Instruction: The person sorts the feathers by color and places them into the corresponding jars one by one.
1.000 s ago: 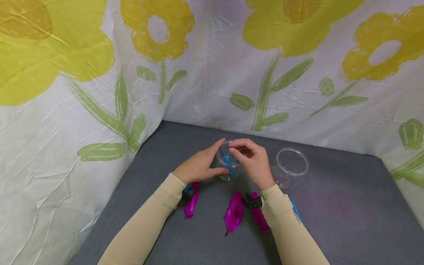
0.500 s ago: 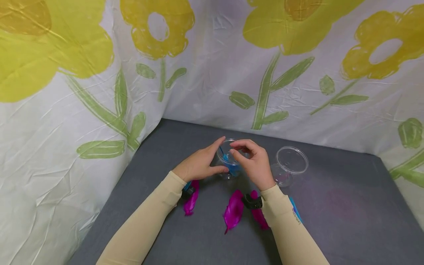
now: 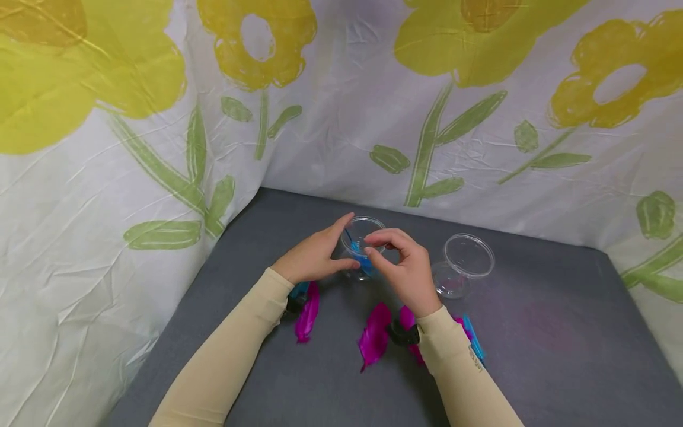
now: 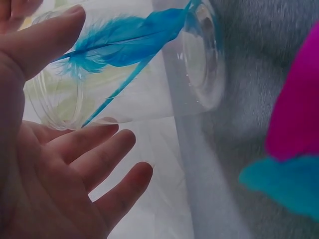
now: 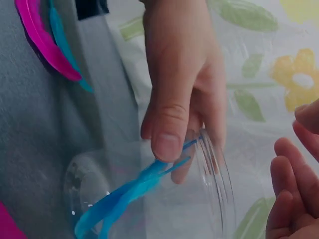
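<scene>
My left hand (image 3: 309,252) grips a clear plastic jar (image 3: 365,217) by its upper wall, thumb on the near side and fingers on the far side. Inside it, two blue feathers (image 4: 134,42) lean with their quills toward the mouth. The right hand (image 3: 408,270) hovers beside the jar's rim, thumb and fingers loosely bent and apart, with nothing between them; its fingertips (image 5: 284,169) show apart from the jar in the right wrist view. Magenta feathers (image 3: 374,338) lie on the grey table in front of the hands.
A second clear jar (image 3: 469,276) stands to the right of the right hand. Another magenta feather (image 3: 306,314) lies by the left wrist with a blue one (image 3: 300,289). Beside the right sleeve lies a blue feather (image 3: 473,341). A flowered cloth (image 3: 331,142) hangs behind the table.
The jar and my left hand have shifted slightly left. The right thumb and fingers have spread a little, and a blue feather that was near them sits lower inside the jar.
</scene>
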